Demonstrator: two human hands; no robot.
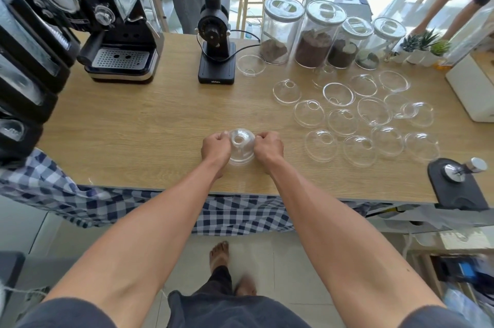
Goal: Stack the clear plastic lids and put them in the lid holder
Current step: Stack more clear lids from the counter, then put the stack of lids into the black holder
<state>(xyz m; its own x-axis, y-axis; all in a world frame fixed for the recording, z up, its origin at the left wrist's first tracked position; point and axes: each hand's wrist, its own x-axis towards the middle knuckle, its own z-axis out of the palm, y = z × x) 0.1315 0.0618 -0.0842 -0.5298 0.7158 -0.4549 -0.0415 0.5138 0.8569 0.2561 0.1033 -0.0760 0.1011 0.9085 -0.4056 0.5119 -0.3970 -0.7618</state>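
A short stack of clear dome lids (pixel 242 147) stands dome-up on the wooden table (pixel 139 124), near its front edge. My left hand (pixel 216 148) grips the stack's left side and my right hand (pixel 268 149) grips its right side. Several loose clear lids (pixel 344 117) lie scattered on the table to the right, some dome-up and some flipped over. One more lid (pixel 250 65) sits alone by the grinder. No lid holder can be made out in view.
An espresso machine (pixel 117 41) and a black coffee grinder (pixel 216 41) stand at the back left. Several glass jars (pixel 315 33) line the back right, a white box (pixel 473 87) the right edge. A black tamper stand (pixel 454 183) sits at the front right corner.
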